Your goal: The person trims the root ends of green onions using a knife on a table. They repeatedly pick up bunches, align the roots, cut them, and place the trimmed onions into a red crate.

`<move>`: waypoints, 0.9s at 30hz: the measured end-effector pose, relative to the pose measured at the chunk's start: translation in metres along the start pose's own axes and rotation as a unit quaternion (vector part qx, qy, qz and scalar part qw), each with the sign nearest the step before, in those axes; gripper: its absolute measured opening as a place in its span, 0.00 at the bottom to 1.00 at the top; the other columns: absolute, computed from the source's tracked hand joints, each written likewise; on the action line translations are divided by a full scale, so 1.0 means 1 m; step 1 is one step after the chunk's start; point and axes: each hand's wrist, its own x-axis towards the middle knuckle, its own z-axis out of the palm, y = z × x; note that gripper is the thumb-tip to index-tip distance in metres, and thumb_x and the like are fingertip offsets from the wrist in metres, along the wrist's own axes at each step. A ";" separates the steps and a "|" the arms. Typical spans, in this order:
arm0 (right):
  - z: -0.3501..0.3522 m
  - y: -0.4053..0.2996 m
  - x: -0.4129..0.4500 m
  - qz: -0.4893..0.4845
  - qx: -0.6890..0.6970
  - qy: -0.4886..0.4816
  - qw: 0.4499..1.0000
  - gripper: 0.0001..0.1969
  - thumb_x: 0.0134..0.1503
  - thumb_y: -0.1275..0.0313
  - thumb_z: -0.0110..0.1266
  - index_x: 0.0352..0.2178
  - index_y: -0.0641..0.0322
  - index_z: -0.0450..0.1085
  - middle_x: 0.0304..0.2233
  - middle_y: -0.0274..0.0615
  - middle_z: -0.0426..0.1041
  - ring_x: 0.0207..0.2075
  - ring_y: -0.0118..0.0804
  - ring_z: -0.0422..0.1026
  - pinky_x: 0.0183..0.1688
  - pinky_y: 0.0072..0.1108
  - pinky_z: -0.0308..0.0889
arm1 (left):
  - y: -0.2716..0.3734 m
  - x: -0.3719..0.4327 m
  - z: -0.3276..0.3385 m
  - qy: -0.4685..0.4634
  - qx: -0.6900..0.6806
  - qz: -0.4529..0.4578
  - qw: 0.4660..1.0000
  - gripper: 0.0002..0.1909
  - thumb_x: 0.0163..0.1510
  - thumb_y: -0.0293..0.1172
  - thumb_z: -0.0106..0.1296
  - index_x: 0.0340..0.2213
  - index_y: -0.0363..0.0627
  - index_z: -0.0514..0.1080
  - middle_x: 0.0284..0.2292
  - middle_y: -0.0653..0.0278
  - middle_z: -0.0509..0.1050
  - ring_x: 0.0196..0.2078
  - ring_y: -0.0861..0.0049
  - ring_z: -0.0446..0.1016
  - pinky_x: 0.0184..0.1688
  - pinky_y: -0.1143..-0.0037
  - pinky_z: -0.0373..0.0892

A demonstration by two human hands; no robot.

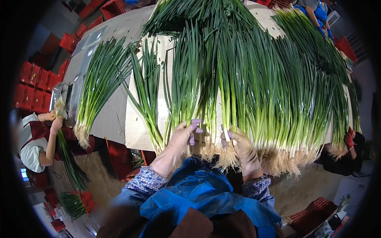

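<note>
Long green onions with white stems and stringy roots lie across the table, tips pointing away from me. My left hand (182,139), in a pale glove with purple fingertips, closes around the lower stems of a bunch of green onions (184,98). My right hand (240,143), gloved alike, grips a few green onions (226,113) just above their roots. Between my hands, other roots (208,150) hang at the table's near edge. Right of my right hand spreads a wide row of green onions (285,119). Left of my left hand lies a small loose bunch (148,98).
Another bunch (95,89) lies on the grey tabletop (111,119) at the left. Beyond it, a co-worker's gloved hands (56,122) hold green onions and a clear bag. Red crates (34,80) are stacked at far left. A co-worker's red gloves (349,139) are at far right; another person (318,15) stands at upper right.
</note>
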 end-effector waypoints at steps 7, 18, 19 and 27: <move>0.023 0.019 -0.010 0.067 0.095 -0.067 0.991 0.10 0.62 0.68 0.49 0.34 0.66 0.71 0.26 0.43 0.74 0.28 0.34 0.74 0.30 0.22 0.69 | 0.004 -0.004 0.014 -0.124 0.040 -0.017 0.991 0.37 0.55 0.44 0.58 0.59 0.40 0.56 0.44 0.50 0.73 0.32 0.76 0.72 0.36 0.75 0.73; 0.043 0.004 -0.014 -0.099 -0.580 0.138 0.796 0.27 0.55 0.61 0.55 0.51 0.71 0.64 0.44 0.63 0.73 0.45 0.56 0.74 0.48 0.33 0.69 | -0.009 0.001 0.013 -0.018 0.052 -0.065 0.996 0.12 0.62 0.32 0.48 0.44 0.38 0.69 0.25 0.65 0.72 0.24 0.80 0.68 0.27 0.79 0.70; 0.033 0.006 -0.006 -0.125 -0.609 0.184 0.762 0.29 0.55 0.63 0.55 0.54 0.72 0.61 0.47 0.63 0.71 0.48 0.54 0.73 0.50 0.31 0.68 | -0.008 -0.001 0.007 0.001 0.090 -0.046 0.995 0.10 0.63 0.34 0.46 0.40 0.40 0.70 0.23 0.67 0.70 0.21 0.82 0.66 0.25 0.80 0.68; 0.054 0.076 0.014 -0.194 -0.751 0.012 0.631 0.28 0.58 0.67 0.46 0.58 0.73 0.56 0.58 0.62 0.61 0.60 0.52 0.62 0.61 0.38 0.57 | -0.022 -0.002 -0.028 0.004 0.044 0.021 0.999 0.11 0.60 0.35 0.53 0.40 0.42 0.75 0.22 0.68 0.71 0.21 0.82 0.65 0.22 0.79 0.64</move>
